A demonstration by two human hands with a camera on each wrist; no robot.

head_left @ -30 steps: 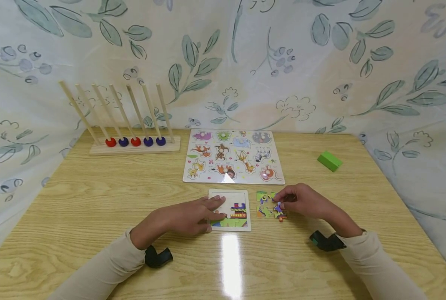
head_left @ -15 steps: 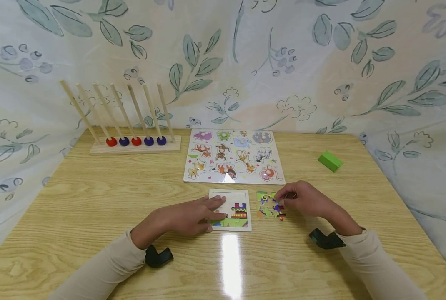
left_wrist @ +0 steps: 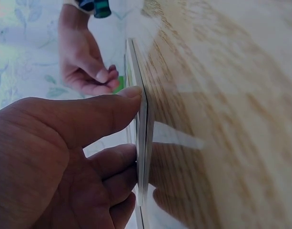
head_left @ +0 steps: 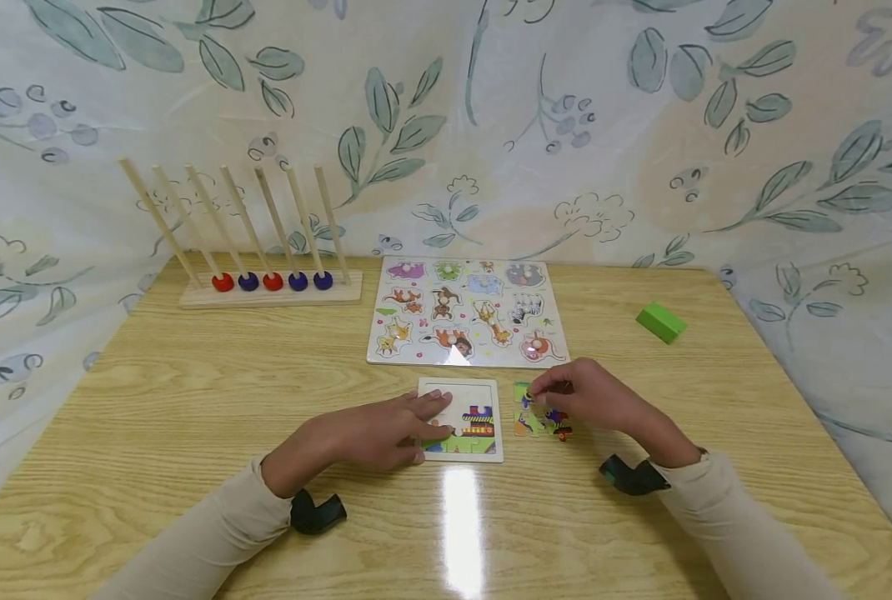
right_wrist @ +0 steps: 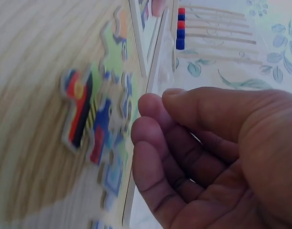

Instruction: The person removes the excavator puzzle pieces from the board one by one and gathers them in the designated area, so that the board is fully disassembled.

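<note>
Head view: tray holds joined pieces; left hand, spread, on its nine-o'clock side; right hand curled over loose pieces, hold unclear.

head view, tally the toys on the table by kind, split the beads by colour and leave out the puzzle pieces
Small puzzle tray, with the left hand on it: 1
Animal puzzle board: 1
Peg stand: 1
Red beads: 2
Blue beads: 3
Green block: 1
Total: 9
</note>
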